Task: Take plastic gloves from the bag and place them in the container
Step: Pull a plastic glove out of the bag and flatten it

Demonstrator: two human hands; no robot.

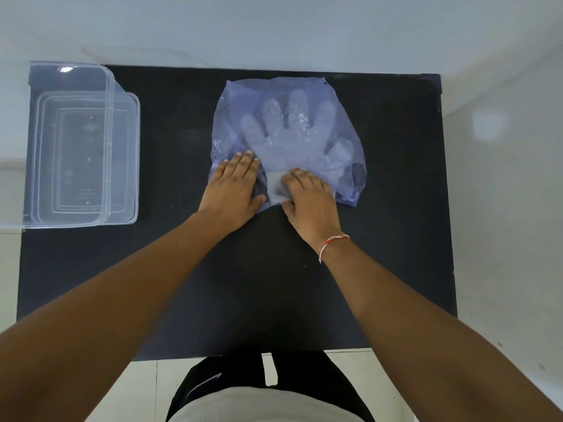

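A translucent bluish plastic bag (231, 117) lies flat on the black table (396, 208), its mouth toward me. Clear plastic gloves (292, 126) show through it, fingers pointing away from me. My left hand (234, 190) lies flat with spread fingers on the bag's near left edge. My right hand (310, 202) is at the bag's mouth, its fingers pinching the pale cuff end of the gloves (275, 185) that sticks out there. A clear rectangular container (33, 141) stands at the table's far left.
A clear lid (134, 153) sits partly under or beside the container, sticking out on its right side. The table's left edge runs just under the container. White wall lies beyond the table and pale floor to the right.
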